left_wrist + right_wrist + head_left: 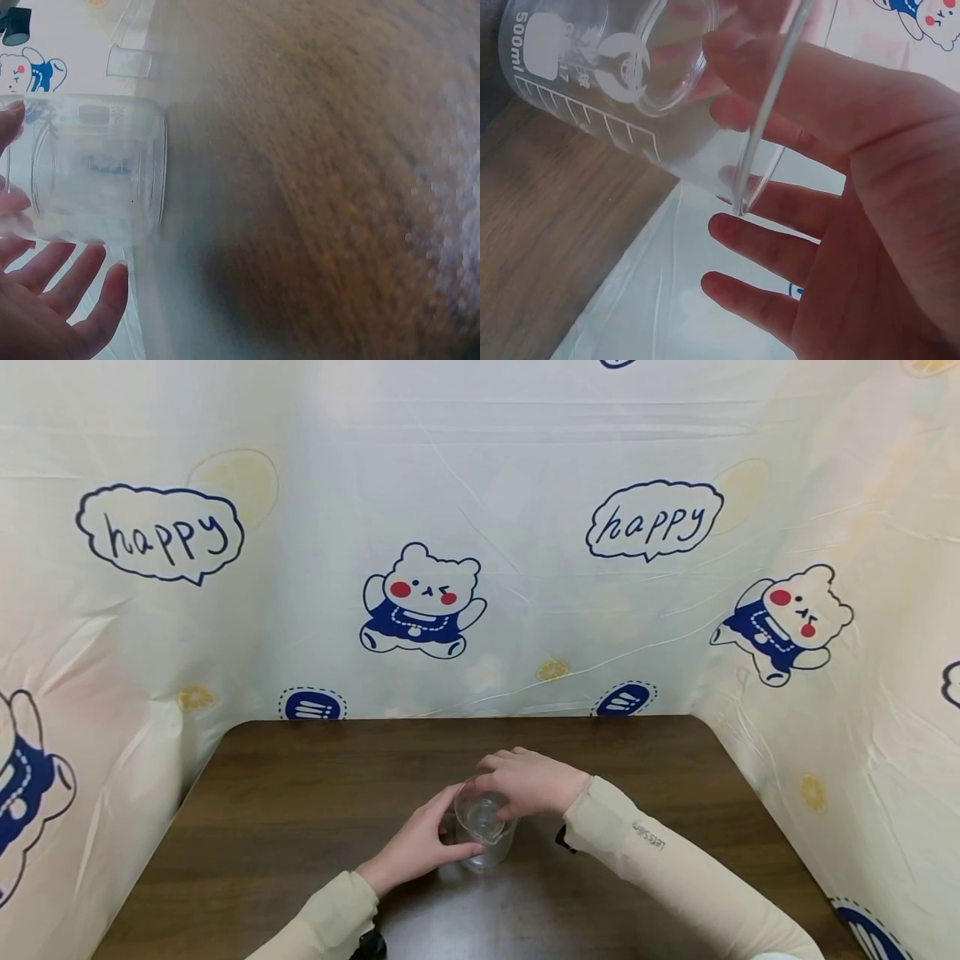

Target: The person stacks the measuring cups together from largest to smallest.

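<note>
A large clear glass beaker (491, 857) with white 500ml markings stands upright on the brown table. Inside it sits a smaller glass vessel (657, 110), its round rim below the beaker's mouth. My left hand (420, 843) grips the large beaker from the left, thumb on the near side and fingers around the far side. From above, my right hand (532, 783) reaches into the beaker's mouth. Its thumb and forefinger pinch the inner vessel at the rim, while the other fingers spread beyond the large rim in the right wrist view.
A small clear beaker (129, 61) stands on the table beyond the large one in the left wrist view. The brown wooden table (300, 793) ends at a pale curtain (525, 635) printed with bears, which surrounds it behind and at both sides.
</note>
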Motion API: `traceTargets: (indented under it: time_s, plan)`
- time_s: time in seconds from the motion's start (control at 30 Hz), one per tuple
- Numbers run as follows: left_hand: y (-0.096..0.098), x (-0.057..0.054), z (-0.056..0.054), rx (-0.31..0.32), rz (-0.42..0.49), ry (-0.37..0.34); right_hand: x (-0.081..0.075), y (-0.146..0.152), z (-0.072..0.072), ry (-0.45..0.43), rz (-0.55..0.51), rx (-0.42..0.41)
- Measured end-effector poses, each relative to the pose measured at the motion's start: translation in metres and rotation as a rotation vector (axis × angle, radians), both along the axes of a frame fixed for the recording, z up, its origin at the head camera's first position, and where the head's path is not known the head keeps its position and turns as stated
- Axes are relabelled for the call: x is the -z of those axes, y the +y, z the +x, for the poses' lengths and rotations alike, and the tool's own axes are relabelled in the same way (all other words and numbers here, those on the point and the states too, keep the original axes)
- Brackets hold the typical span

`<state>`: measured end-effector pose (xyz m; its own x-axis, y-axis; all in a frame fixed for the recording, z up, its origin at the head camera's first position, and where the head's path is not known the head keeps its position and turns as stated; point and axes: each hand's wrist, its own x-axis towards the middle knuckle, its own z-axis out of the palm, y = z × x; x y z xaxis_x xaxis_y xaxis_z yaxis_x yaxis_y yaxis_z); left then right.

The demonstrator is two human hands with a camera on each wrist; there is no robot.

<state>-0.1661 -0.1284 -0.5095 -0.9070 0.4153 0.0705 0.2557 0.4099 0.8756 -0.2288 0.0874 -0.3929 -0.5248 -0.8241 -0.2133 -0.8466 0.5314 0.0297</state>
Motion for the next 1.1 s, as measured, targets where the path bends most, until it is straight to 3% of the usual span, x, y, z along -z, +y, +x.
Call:
traceTargets:
  time_s: [1.1]
  plan:
    - [0.000,0.002,-0.002,-0.006,-0.032,-0.002,-0.021,0.022,0.004,-0.027,-0.091,-0.004]
